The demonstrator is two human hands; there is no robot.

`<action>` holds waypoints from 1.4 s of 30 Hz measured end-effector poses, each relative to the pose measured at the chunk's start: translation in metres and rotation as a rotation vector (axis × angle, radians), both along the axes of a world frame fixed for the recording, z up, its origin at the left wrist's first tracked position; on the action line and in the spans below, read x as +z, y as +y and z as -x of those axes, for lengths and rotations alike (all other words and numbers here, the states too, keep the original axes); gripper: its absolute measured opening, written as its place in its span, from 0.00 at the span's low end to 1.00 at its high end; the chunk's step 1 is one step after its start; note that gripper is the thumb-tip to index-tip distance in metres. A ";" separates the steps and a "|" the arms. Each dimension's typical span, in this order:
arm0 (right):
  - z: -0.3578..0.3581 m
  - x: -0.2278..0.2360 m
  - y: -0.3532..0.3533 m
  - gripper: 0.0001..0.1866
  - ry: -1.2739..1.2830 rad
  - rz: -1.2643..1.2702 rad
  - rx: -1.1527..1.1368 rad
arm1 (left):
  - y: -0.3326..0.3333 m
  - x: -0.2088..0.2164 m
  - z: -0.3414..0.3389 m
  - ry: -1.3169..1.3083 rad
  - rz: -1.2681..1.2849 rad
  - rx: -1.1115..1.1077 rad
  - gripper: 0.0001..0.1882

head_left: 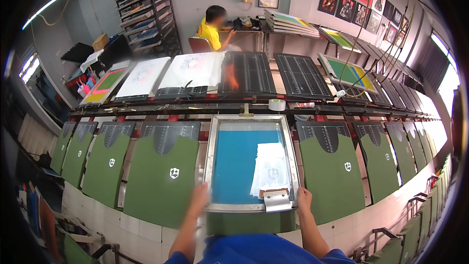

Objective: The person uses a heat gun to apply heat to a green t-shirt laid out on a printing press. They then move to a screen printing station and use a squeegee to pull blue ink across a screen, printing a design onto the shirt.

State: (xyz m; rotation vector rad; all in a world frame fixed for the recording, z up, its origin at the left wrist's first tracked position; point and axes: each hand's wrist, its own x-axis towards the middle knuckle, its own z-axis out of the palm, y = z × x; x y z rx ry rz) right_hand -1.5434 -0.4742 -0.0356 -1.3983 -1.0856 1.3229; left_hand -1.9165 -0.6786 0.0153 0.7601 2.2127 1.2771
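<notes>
A metal-edged screen printing frame with blue mesh lies in front of me over a green shirt, whose lower part shows beneath the near edge. My left hand is closed on the frame's near left side, slightly blurred. On the opposite side, my right hand grips the near right edge in a fist. A squeegee with a metal holder rests on the mesh near that right corner. White ink covers the area just beyond it, over a faint shield-shaped design.
Green shirts with white shield prints lie on boards to both sides. A rail with a tape roll runs behind the frame. Beyond it stand black boards. A person in yellow sits at the back beside a drying rack.
</notes>
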 end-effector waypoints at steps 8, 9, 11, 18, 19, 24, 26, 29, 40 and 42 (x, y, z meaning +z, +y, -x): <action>0.004 0.005 0.010 0.15 0.113 0.175 0.022 | -0.014 -0.008 -0.005 -0.519 -0.302 0.236 0.27; 0.004 0.002 0.009 0.15 0.126 0.200 -0.003 | -0.014 -0.017 -0.005 -0.528 -0.337 0.261 0.26; 0.005 -0.004 0.009 0.15 0.138 0.221 -0.029 | -0.015 -0.039 -0.003 -0.507 -0.381 0.307 0.26; 0.002 -0.047 0.008 0.13 0.128 0.183 -0.033 | -0.018 -0.080 0.003 -0.435 -0.309 0.390 0.24; 0.004 -0.046 0.006 0.12 0.127 0.185 -0.030 | -0.017 -0.073 0.001 -0.467 -0.294 0.404 0.24; 0.006 -0.041 0.007 0.14 0.134 0.175 -0.001 | -0.015 -0.070 0.004 -0.341 -0.277 0.380 0.26; 0.005 -0.042 0.002 0.15 0.146 0.156 0.009 | -0.021 -0.077 0.003 -0.236 -0.243 0.349 0.25; 0.000 -0.050 0.011 0.17 0.100 0.175 0.068 | -0.018 -0.064 -0.004 0.107 -0.121 0.318 0.18; 0.010 0.064 -0.070 0.31 -0.901 -0.837 0.861 | -0.005 -0.018 -0.168 -0.768 0.110 -0.448 0.11; 0.013 0.056 -0.064 0.30 -0.954 -0.873 0.919 | 0.004 -0.032 -0.183 -1.070 0.226 -0.517 0.12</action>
